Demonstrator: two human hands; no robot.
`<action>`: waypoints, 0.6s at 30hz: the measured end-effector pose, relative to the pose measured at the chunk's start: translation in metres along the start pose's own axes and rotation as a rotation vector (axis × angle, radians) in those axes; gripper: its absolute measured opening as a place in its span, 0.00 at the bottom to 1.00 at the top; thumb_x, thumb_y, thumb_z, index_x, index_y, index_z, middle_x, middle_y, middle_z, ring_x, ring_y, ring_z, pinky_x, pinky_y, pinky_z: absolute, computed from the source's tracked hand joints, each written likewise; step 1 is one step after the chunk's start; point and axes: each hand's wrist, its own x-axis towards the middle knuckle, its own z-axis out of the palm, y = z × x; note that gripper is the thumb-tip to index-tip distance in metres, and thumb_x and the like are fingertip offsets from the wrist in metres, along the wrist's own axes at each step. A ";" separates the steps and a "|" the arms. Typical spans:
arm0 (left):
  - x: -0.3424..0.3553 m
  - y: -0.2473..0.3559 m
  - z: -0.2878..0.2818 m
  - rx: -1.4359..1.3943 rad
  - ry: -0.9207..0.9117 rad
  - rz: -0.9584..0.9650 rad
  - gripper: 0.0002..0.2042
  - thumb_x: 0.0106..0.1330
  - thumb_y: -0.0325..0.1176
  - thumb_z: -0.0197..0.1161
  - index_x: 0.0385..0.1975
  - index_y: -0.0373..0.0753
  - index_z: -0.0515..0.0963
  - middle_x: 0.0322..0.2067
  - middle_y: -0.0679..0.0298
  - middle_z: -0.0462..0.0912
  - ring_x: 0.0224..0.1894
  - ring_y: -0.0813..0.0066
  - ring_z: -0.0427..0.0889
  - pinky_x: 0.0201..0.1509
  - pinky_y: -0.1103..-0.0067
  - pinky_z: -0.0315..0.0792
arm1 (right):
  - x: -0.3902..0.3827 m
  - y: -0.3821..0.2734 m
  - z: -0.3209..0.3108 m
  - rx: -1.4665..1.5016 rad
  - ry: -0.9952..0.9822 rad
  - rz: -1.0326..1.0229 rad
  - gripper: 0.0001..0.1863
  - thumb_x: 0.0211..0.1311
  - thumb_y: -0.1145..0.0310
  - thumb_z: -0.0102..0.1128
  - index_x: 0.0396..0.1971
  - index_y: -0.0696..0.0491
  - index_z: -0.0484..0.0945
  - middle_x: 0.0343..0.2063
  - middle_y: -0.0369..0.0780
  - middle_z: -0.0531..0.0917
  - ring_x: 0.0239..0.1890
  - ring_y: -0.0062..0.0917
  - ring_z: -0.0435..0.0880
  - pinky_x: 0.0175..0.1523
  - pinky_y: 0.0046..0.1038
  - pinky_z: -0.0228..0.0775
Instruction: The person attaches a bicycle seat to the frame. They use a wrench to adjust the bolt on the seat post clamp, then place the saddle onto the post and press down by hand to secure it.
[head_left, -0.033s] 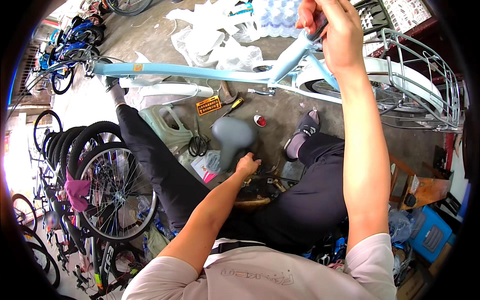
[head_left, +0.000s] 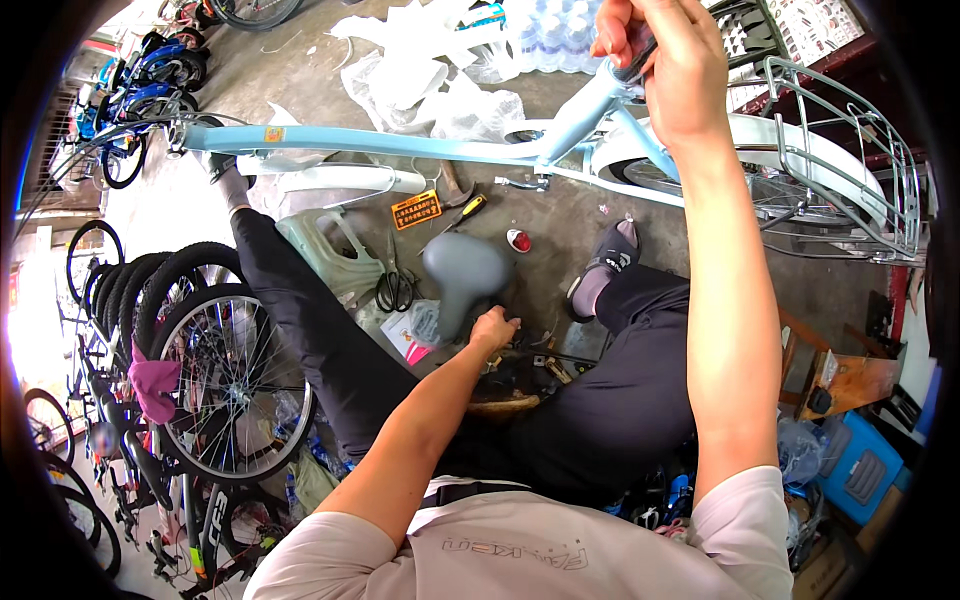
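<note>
A light blue bicycle frame [head_left: 400, 146] lies across the view in front of me. At its seat tube, my right hand [head_left: 685, 85] curls its fingers around the dark upper end, partly hiding it. Low between my legs, my left hand [head_left: 493, 328] is closed beside the nose of a grey saddle [head_left: 466, 268]; whatever its fingers hold is hidden. Small metal parts [head_left: 550, 365] lie just past that hand. Around the saddle are black-handled scissors [head_left: 396, 290], a yellow-handled screwdriver [head_left: 472, 208], a hammer [head_left: 455, 182], an orange card [head_left: 416, 210] and a red reflector [head_left: 519, 240].
A pale green plastic stool [head_left: 330, 255] rests near my left leg. Bicycle wheels [head_left: 238, 385] and parked bikes crowd the left side. White wrapping [head_left: 410, 75] and packs of bottles [head_left: 560, 35] lie beyond the frame. A wire rear rack [head_left: 850, 160] juts out at right, above a blue case [head_left: 860, 465].
</note>
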 end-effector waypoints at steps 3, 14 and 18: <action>-0.008 -0.002 -0.006 0.098 -0.002 -0.046 0.28 0.65 0.51 0.64 0.59 0.37 0.75 0.51 0.48 0.83 0.53 0.48 0.82 0.59 0.61 0.74 | -0.001 0.001 -0.001 0.022 -0.030 -0.008 0.17 0.75 0.58 0.51 0.34 0.56 0.80 0.18 0.32 0.76 0.19 0.13 0.74 0.24 0.15 0.60; -0.015 -0.077 -0.018 0.307 -0.103 0.093 0.18 0.65 0.49 0.59 0.41 0.43 0.86 0.43 0.49 0.86 0.49 0.48 0.84 0.56 0.58 0.76 | -0.001 -0.007 -0.002 0.026 -0.044 -0.033 0.18 0.75 0.59 0.50 0.33 0.58 0.79 0.17 0.33 0.75 0.18 0.14 0.72 0.24 0.16 0.59; -0.017 -0.076 -0.027 0.300 -0.072 0.095 0.18 0.66 0.49 0.58 0.43 0.43 0.85 0.44 0.49 0.86 0.51 0.49 0.83 0.56 0.58 0.76 | 0.001 -0.004 0.000 0.050 -0.064 -0.068 0.18 0.75 0.59 0.51 0.32 0.58 0.79 0.17 0.33 0.75 0.18 0.14 0.72 0.24 0.16 0.59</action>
